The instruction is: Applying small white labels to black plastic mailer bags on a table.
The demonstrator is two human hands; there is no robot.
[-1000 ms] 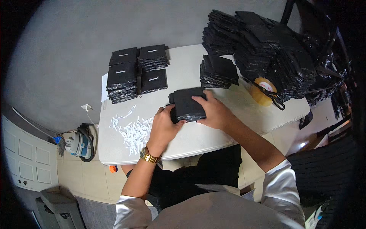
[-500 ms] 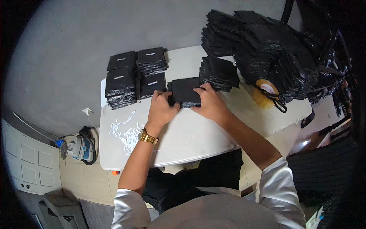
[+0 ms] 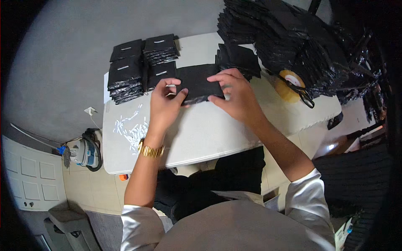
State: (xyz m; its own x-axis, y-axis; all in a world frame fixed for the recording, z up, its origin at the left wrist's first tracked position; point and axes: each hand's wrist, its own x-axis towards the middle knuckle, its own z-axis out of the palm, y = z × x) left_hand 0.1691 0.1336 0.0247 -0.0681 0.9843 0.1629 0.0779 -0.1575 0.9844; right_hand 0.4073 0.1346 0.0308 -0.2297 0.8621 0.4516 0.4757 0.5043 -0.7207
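Observation:
Between my hands is a stack of flat black plastic packets (image 3: 198, 83), near the middle of the white table. My left hand (image 3: 165, 105) grips its left end, thumb on the top face and some fingertips showing below the near edge. My right hand (image 3: 239, 95) curls around the right end, with index finger and thumb at the top face; its other fingers are partly hidden. Just behind, on the right, stands another small pile of black packets (image 3: 238, 58). To the left are several neat stacks of black packets (image 3: 125, 74) with a white strip on top of each.
Loose white strips (image 3: 133, 134) lie scattered on the white table (image 3: 201, 140), left of my forearm. A large heap of black packets (image 3: 289, 35) fills the back right. A roll of clear tape (image 3: 286, 91) and black-handled scissors (image 3: 307, 100) lie before it. A vacuum cleaner (image 3: 86, 154) stands on the floor.
The packet stack now sits between my hands with my left thumb on its top. My right fingers have spread a little. The whole view has shifted, so the table appears higher.

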